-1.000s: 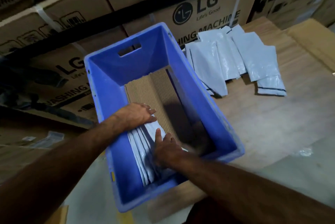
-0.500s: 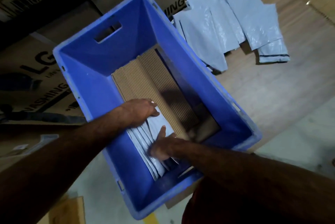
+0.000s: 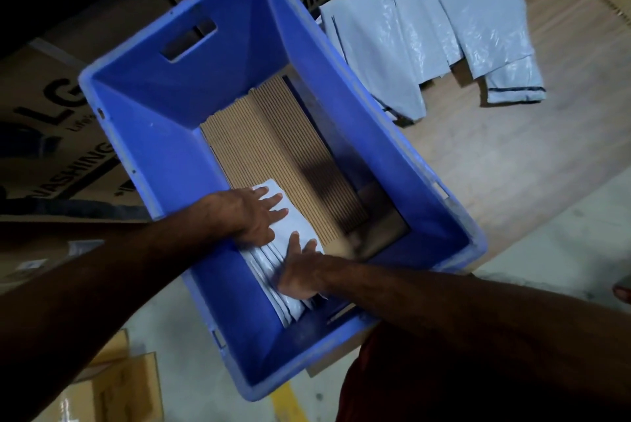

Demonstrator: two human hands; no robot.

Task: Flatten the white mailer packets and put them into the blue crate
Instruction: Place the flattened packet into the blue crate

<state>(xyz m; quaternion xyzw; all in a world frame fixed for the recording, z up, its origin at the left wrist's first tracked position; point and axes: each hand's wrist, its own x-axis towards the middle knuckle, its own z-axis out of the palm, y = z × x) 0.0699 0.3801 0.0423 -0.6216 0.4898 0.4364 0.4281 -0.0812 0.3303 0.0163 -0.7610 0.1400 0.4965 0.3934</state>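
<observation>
A blue crate (image 3: 177, 134) fills the middle of the view, with brown corrugated cardboard (image 3: 273, 155) lining its floor. A small stack of white mailer packets (image 3: 293, 227) lies at the near left of the crate floor. My left hand (image 3: 252, 213) rests flat on the far end of the stack, fingers spread. My right hand (image 3: 300, 271) lies flat on the near end, fingers spread. Neither hand grips anything. Outside the crate, at the upper right, several more white mailer packets (image 3: 426, 29) lie spread on a wooden surface.
Brown LG washing machine cartons (image 3: 61, 121) stand behind and left of the crate. The wooden surface (image 3: 512, 162) runs to the right, with grey concrete floor (image 3: 563, 237) below it. Small cardboard boxes (image 3: 112, 387) sit at the lower left.
The view has tilted down and closer to the crate. Both hands stayed on the packet stack, and the left hand's fingers have spread flatter across the top packet.
</observation>
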